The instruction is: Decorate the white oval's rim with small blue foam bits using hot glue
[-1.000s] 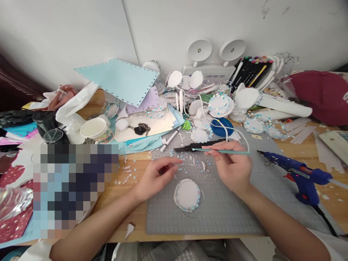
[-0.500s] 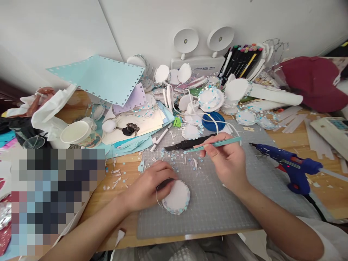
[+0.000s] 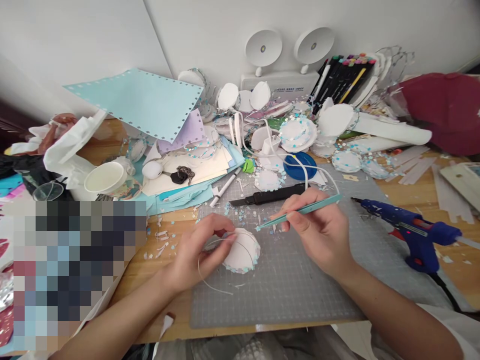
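Observation:
My left hand (image 3: 197,250) pinches the upper left edge of a white paper disc (image 3: 243,254), whose rim carries small pale-blue and white stars. A thin wire (image 3: 214,288) loops out from under my fingers, and part of it crosses the disc's face. My right hand (image 3: 320,230) grips turquoise tweezers (image 3: 305,207). At the tweezers' tip is a tiny pale-blue star (image 3: 258,228), just above and right of the disc. Both hands are over the grey cutting mat (image 3: 285,295). Loose stars and paper scraps lie on the mat behind the disc.
A blue glue gun (image 3: 408,222) lies on the right. Behind my hands are a black cutter knife (image 3: 277,194), a white pen (image 3: 225,189) and a blue lid (image 3: 300,166). Decorated discs (image 3: 298,134) pile up at the back. A paper cup (image 3: 107,179) stands left.
The disc has moved slightly up, and my left fingers have shifted to its upper edge with the wire spread wider. The tweezers have come lower, with a star now at their tip.

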Motion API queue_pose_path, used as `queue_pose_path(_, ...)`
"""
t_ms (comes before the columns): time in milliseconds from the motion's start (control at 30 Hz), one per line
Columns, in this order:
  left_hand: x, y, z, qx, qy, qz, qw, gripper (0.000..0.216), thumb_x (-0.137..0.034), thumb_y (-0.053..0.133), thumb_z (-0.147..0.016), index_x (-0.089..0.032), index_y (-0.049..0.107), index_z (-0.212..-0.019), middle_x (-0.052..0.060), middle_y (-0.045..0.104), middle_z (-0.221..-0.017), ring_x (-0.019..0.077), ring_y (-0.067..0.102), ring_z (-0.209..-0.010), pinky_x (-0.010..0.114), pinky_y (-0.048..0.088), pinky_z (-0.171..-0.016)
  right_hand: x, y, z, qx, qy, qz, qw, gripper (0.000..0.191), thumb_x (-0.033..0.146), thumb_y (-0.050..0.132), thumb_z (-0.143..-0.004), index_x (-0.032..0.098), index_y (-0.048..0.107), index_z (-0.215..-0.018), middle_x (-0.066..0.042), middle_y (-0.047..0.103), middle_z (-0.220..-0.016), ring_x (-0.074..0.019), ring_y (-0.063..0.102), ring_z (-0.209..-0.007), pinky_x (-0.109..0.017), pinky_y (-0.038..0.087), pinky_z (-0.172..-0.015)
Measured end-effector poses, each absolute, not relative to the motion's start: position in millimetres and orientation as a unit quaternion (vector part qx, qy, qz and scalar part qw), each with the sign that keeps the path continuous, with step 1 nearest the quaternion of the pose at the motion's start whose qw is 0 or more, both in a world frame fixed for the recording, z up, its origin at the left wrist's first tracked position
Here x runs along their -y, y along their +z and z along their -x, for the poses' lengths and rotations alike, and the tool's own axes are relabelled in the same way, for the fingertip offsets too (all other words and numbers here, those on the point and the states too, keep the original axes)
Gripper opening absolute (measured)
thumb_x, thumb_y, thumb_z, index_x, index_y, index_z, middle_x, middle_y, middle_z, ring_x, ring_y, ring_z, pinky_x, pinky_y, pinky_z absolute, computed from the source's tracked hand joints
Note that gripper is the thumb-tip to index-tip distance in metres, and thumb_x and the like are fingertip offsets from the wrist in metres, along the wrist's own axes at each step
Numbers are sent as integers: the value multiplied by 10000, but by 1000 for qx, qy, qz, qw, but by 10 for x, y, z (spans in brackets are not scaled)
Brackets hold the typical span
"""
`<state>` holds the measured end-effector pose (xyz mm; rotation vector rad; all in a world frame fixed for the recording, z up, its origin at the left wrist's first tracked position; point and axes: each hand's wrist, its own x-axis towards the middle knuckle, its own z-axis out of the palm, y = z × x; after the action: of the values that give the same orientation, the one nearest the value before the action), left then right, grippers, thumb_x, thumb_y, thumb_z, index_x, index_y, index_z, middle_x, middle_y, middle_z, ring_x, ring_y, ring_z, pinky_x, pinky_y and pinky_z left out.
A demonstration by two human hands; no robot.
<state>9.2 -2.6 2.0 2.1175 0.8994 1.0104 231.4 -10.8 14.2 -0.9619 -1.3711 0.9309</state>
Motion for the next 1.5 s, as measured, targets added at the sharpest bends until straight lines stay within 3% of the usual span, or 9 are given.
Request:
queue_pose_path(133,7,23,-96,-321,405,-797,312,141,-69,621,-807,-166,564,-892,47,631,-853,141,602,-816,254,504,-714,131,150,-2288,593,402,400,572,55,220,601,-834,233,554,-809,-2,603,-696,-134,575,-544,-287,505,-491)
queue_pose_path(1500,4,57,-112,-341,403,-797,293,78,-61,565,-833,-137,568,-815,55,614,-795,133,579,-768,254,485,-681,141,129,-2280,582,454,433,517,55,252,608,-836,239,570,-799,-13,568,-744,-130,571,-600,-292,482,-536)
